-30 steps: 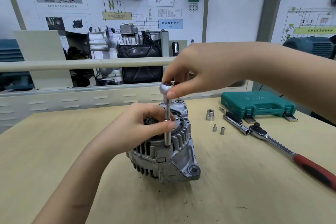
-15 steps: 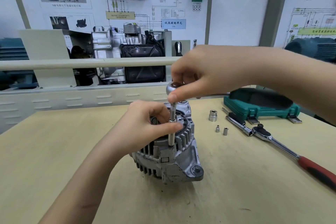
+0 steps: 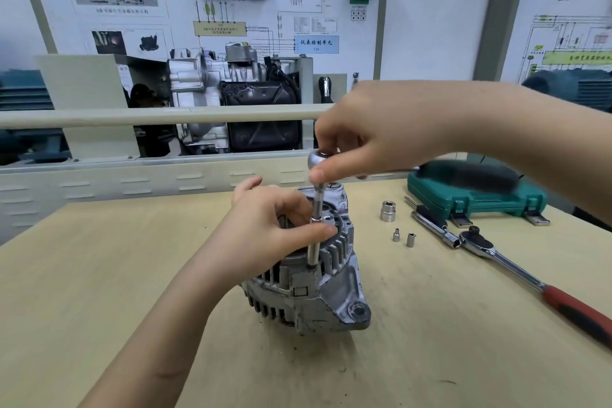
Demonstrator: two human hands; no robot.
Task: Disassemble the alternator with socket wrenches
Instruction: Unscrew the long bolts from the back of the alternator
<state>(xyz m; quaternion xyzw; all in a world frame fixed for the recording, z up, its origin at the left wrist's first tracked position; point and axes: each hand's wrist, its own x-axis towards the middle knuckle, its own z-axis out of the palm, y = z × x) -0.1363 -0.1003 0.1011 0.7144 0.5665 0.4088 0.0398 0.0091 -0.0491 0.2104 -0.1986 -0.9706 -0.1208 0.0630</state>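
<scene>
Your left hand (image 3: 265, 235) pinches the upright extension bar (image 3: 314, 235) standing in the alternator (image 3: 318, 295), which sits mid-tabletop (image 3: 99, 275). Your right hand (image 3: 381, 132) has its grip clamped on the ratchet head (image 3: 319, 157) atop the bar.

Wooden table (image 3: 99, 275); diagram boards (image 3: 215, 0) behind

A light wooden tabletop (image 3: 99, 275) carries the alternator (image 3: 311, 295) under both hands' fingers; to their right lie three loose sockets (image 3: 388, 211), a red-handled ratchet (image 3: 530, 278), an extension bar (image 3: 433, 225) and a green tool case (image 3: 477, 195).
</scene>
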